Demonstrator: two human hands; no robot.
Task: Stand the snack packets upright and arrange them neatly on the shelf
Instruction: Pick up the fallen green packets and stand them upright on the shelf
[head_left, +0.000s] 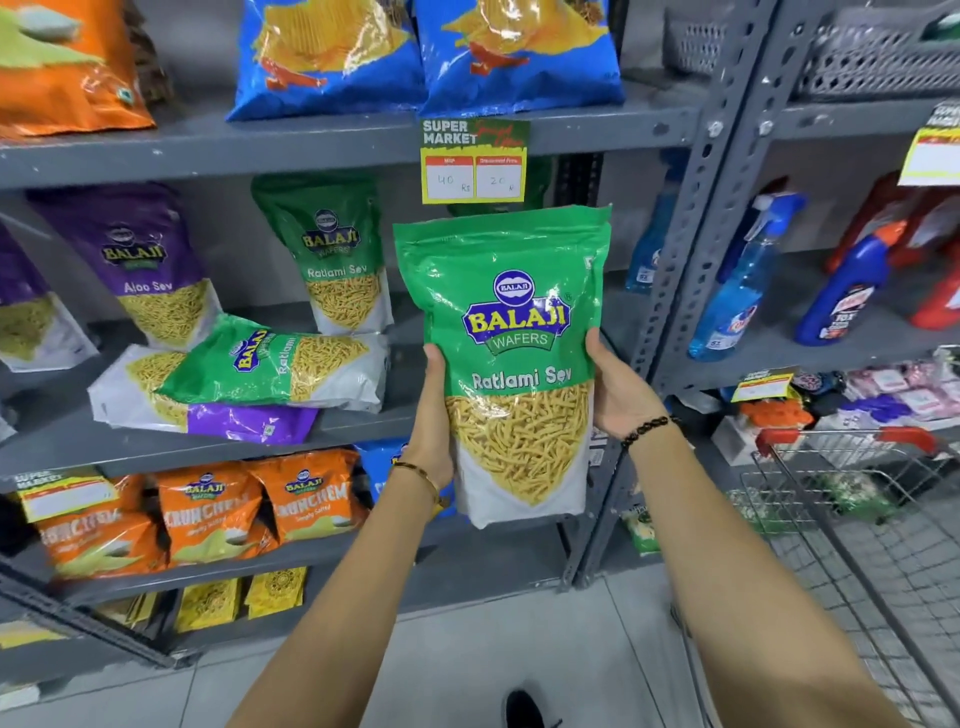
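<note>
We hold a green Ratlami Sev packet (511, 358) upright in the air in front of the grey shelf (363, 415), its long axis vertical, sealed top edge up and printed face turned toward us. Our left hand (434, 415) grasps its left edge and our right hand (618, 392) grasps its right edge, each with the thumb on the front; the other fingers are behind the packet, so we cannot see how they lie. The packet touches no shelf board and hangs just right of the goods on the middle level. On that level a second green packet (280, 366) lies flat with its long axis running left to right, its top pointing left, resting on a purple packet (208, 415) that also lies flat beneath it. Behind them a green packet (337, 260) stands upright, and to its left a purple Aloo Sev packet (150, 265) stands leaning a little. A yellow price tag (474, 161) hangs from the shelf edge above the held packet. Orange packets (218, 512) stand on the level below, possibly crowded against one another, though blur makes that hard to judge. A wire trolley (857, 499) stands at our right.
</note>
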